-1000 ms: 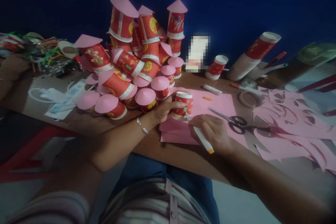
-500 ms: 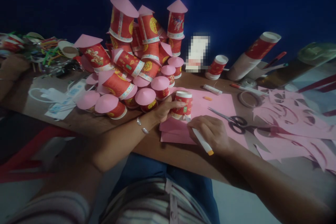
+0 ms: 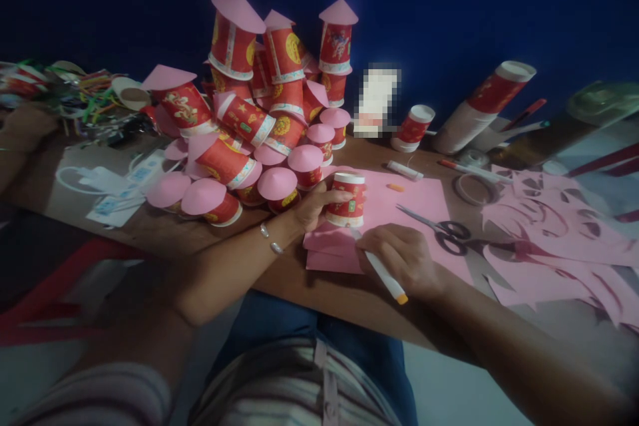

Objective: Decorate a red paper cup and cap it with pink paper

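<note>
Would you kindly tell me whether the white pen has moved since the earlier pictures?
Yes; judged against the scissors, the white pen in the right hand has shifted slightly down the view.

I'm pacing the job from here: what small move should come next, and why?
Probably raise the white pen, held in the right hand, to the lower part of the red cup: the left hand grips the cup, the pen's front end points toward it from below, and what looks like an orange cap lies on the pink paper.
</note>
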The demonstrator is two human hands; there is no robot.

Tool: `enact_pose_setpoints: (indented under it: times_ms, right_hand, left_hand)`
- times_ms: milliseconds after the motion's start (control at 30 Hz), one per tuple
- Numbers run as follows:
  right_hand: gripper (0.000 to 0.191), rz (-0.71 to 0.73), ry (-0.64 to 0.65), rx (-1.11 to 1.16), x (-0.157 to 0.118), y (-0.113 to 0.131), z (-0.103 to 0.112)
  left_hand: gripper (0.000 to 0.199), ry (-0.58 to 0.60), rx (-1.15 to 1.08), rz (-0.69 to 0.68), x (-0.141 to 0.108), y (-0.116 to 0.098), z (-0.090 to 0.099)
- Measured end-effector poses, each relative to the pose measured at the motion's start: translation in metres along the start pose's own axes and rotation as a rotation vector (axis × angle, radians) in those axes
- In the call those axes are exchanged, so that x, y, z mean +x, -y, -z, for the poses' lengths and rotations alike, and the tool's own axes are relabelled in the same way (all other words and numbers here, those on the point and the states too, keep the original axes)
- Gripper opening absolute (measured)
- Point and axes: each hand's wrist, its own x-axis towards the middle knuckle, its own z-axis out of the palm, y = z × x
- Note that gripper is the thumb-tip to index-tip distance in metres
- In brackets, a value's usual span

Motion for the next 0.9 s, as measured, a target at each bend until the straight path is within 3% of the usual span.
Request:
enact_pose_setpoints:
  times_ms: [900]
  right_hand:
    - [0.012, -0.028, -0.037, -0.016, 0.0015, 0.0010, 0.0009]
  left_hand:
    - [0.038, 0.016, 0.017, 0.008, 0.0009, 0.0030, 0.0041]
